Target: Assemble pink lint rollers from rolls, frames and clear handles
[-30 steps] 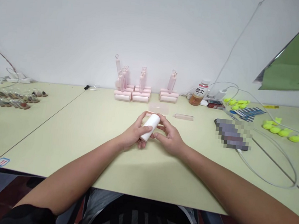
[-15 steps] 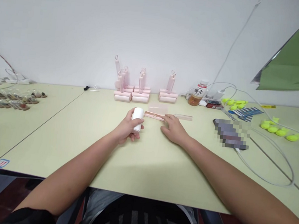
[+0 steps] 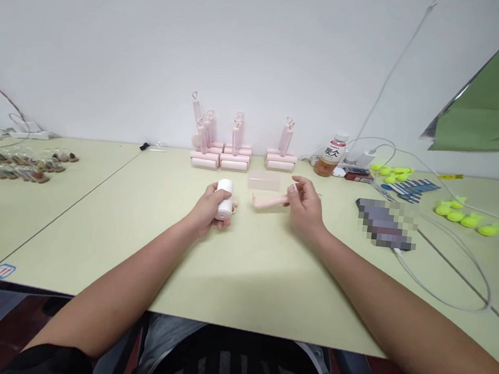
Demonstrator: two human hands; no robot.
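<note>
Pale worktop [image 3: 239,281], pink rollers [image 3: 235,161] beyond L grip [image 3: 205,208].
L grip closed round wht roll [image 3: 224,200]; R grip [image 3: 308,210] pinches pink strip [image 3: 270,201].

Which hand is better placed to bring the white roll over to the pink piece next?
Probably the left hand: it grips the white roll, while the right hand is occupied holding the pink piece.

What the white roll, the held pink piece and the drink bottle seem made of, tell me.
White roll in the left hand: probably paper, matte, from its even, dull white surface.
Pink piece in the right hand: likely smooth moulded plastic, from its uniform colour.
Bottle: clear, smooth plastic or glass; amber liquid shows through.
</note>
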